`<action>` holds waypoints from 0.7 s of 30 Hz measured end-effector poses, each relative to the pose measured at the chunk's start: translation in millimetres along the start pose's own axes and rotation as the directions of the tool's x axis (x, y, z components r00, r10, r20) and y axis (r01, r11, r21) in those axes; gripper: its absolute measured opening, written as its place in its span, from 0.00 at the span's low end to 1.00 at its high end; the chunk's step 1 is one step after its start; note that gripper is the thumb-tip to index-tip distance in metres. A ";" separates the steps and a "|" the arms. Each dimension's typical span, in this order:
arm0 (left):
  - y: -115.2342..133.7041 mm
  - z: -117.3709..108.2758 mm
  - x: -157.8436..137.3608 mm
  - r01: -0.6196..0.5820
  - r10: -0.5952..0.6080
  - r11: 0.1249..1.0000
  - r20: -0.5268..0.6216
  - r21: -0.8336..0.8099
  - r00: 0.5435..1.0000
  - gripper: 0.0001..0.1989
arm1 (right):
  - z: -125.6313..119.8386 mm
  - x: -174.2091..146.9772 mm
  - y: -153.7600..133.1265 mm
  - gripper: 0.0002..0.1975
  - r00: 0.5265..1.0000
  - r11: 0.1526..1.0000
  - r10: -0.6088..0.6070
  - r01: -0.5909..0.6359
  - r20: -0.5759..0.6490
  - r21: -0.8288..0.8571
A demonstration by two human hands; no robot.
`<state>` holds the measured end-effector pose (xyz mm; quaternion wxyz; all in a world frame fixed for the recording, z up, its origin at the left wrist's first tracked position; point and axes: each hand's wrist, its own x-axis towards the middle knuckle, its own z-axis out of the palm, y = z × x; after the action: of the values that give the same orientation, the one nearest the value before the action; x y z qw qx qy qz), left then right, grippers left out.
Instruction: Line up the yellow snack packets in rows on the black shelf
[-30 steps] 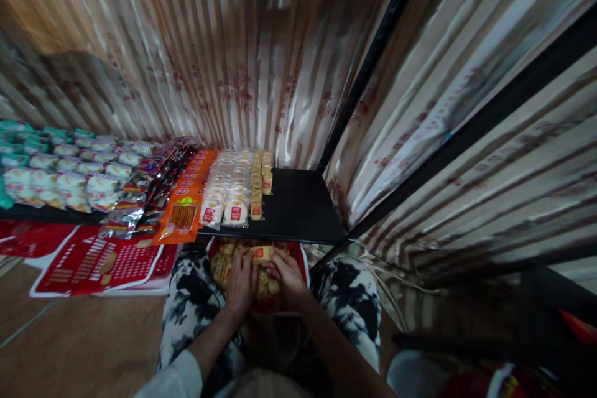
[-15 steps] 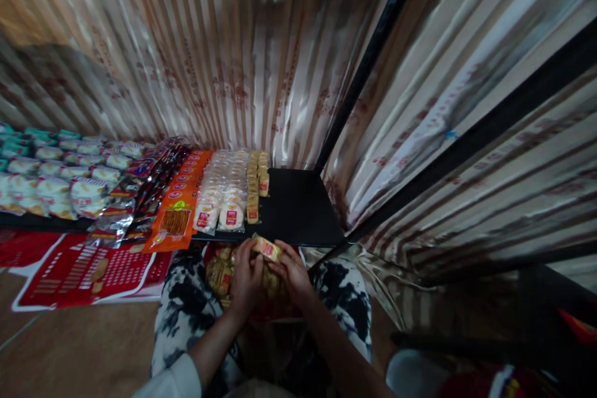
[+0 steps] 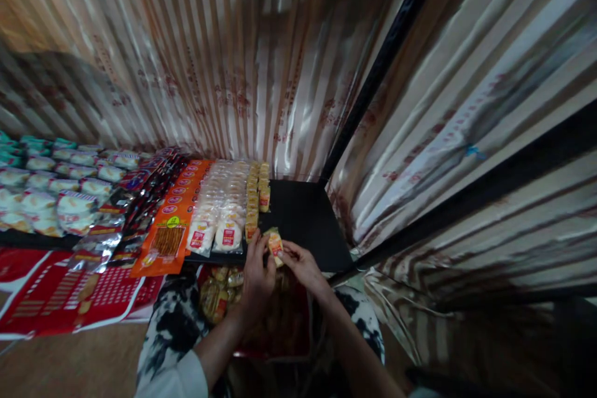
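- Right hand point(image 3: 304, 266), in the head view, reaches in from 4 o'clock and pinches a small yellow packet point(image 3: 275, 247) by its lower right side, thumb and fingertips drawn close together.
- Left hand point(image 3: 257, 273) comes up at 8 o'clock of the packet, fingers curled and pointing toward 12; whether its fingertips grip the packet or only steady it, I cannot tell.
- The packet is at the front edge of the black shelf point(image 3: 308, 217), long side running roughly from 11 to 5 o'clock, its red label facing up; whether it touches the shelf is unclear.
- What has just changed: a second ago the packet lay crosswise above the red box point(image 3: 265, 356), and now it is turned lengthwise and farther forward, with that box at 6 to 7 o'clock.
- That puts it just beside the yellow packet row point(image 3: 252, 208), at 11 o'clock, and pointing much the same way; I judge the work is now about its position.
- Round toward 9 to 10 o'clock lie the white round packs point(image 3: 228, 233), then the orange bag point(image 3: 168, 233).
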<state>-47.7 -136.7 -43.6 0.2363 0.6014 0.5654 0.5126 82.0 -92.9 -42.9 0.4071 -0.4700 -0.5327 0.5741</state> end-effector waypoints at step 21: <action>-3.2 48.9 77.6 0.510 -0.503 0.845 0.083 -0.164 0.860 0.25 | 19.5 106.9 2.8 0.14 0.954 0.849 -0.208 0.066 -0.216 -0.525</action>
<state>-18.7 -49.9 -36.9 0.4268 0.4163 0.6509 0.4699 38.8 5.9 -57.1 0.3755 -0.5938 -0.6390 0.3130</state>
